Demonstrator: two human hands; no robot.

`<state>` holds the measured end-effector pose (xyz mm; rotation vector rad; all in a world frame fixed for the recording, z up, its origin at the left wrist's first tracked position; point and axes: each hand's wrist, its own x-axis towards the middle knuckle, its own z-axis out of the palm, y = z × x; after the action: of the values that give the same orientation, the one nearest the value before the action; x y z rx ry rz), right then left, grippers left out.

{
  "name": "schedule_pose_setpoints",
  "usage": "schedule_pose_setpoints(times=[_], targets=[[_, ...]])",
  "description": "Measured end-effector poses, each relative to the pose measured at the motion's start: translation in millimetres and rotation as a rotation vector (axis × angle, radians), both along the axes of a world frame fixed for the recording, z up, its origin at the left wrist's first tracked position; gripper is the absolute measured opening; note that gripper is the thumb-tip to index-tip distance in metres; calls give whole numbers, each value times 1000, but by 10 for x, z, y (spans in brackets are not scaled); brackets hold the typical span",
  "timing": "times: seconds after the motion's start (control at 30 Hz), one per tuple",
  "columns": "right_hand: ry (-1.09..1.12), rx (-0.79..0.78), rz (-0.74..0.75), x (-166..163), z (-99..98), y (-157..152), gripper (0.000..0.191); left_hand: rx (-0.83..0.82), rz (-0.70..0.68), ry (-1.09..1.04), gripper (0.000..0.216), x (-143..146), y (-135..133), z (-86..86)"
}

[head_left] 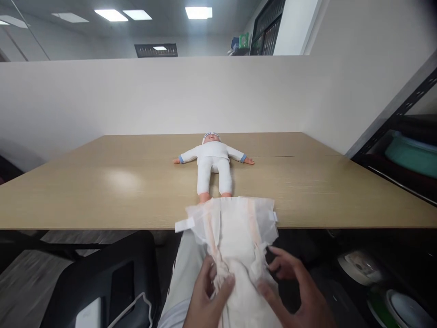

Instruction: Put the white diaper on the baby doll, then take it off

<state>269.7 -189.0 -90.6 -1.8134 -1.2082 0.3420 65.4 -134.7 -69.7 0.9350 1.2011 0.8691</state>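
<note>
An unfolded white diaper lies over my lap, its upper end resting on the table's front edge. Its side tab sticks out to the left, and pale orange stripes run along it. My left hand pinches the ruffled left edge between thumb and fingers. At the opposite edge, my right hand has its thumb on the ruffle and its curled fingers beside it, gripping loosely. Beyond the diaper, a baby doll in white clothes lies on its back, arms spread, feet towards me.
The wooden table runs back to a white wall. To the left, a black chair carries a white device with a cable and a dark phone-like slab. A rack on the right holds a teal basin; further containers sit below.
</note>
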Motion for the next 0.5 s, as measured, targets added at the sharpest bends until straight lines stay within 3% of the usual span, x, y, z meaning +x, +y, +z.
schedule_pose_setpoints(times=[0.1,0.2,0.33,0.5], targets=[[-247,147,51,32,57,177,63,56,-83,-40,77,49,226,-146],[-373,198,233,-117,155,451,58,108,-162,-40,74,17,303,-262],[-473,154,453,-395,209,959,58,141,-182,68,72,-55,289,-385],[-537,90,554,-534,40,1375,60,192,-161,198,69,-253,252,-480]])
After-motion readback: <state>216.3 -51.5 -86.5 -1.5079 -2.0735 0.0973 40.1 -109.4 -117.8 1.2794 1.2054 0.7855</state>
